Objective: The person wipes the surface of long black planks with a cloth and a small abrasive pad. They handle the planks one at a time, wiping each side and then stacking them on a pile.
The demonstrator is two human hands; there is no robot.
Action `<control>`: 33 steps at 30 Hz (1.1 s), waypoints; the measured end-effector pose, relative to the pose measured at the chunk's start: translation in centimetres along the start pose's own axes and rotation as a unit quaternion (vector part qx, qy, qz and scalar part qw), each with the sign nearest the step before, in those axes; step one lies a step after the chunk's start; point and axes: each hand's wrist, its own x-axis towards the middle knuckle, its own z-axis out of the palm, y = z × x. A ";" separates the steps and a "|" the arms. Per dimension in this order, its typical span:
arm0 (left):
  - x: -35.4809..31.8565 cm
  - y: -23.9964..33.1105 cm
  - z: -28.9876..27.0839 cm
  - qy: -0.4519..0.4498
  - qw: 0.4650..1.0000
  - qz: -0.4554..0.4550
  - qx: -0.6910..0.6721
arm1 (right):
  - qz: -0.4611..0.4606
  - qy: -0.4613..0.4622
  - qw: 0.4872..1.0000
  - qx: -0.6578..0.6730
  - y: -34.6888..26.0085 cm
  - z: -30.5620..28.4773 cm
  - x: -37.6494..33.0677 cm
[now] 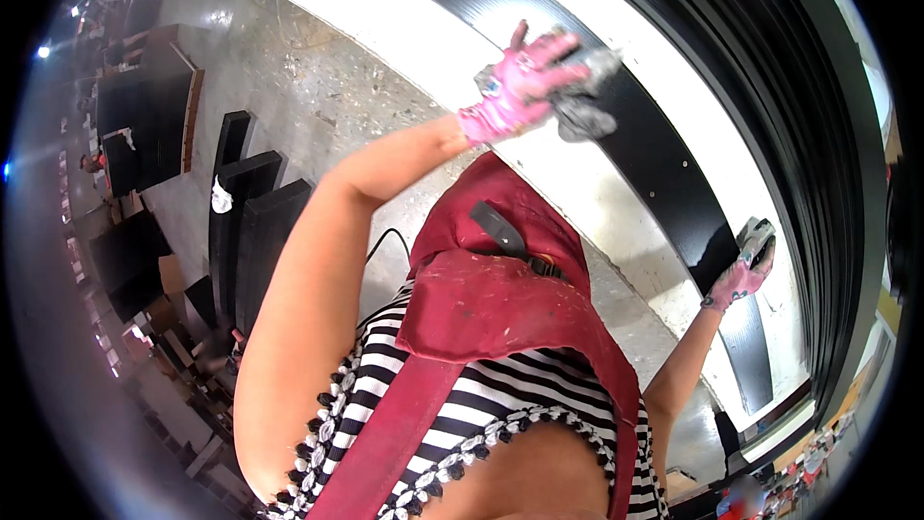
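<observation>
A long black board point(664, 159) with small screw-like spots along it lies on a white work surface point(616, 195). My left hand point(527, 87), in a pink glove, presses a crumpled grey rag point(585, 117) against the board, fingers spread over the cloth. Motion blurs the rag somewhat. Farther right, my right hand point(739, 279), in a pink glove with grey fingers, lies across the board near its right end. Its fingers bend over the board's far edge, and their tips are partly hidden.
Several long black boards point(818, 164) are stacked along the far right of the work surface. Black beam-like pieces point(252, 231) stand on the concrete floor point(289, 77) to my left. A large dark panel point(144, 125) is farther left. I wear a red apron point(500, 299).
</observation>
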 end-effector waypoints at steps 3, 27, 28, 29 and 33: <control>-0.3 -3.9 -4.4 -0.010 0.997 -0.045 0.055 | 0.003 0.008 1.000 0.014 1.0 -0.2 0.2; 0.6 4.7 2.9 -0.076 0.981 0.011 -0.177 | -0.375 -0.291 0.880 0.028 -21.8 14.8 -2.4; 0.9 4.8 2.9 -0.102 0.981 0.011 -0.164 | -0.504 -0.337 0.793 -0.065 -24.6 16.7 -3.1; 0.6 5.4 4.8 -0.011 0.905 -0.125 -0.406 | -0.488 -0.414 0.767 -0.048 -27.1 18.7 -5.1; -3.5 6.3 9.5 -0.038 0.932 -0.158 -0.323 | -0.580 -0.503 0.627 -0.135 -29.6 26.0 -9.3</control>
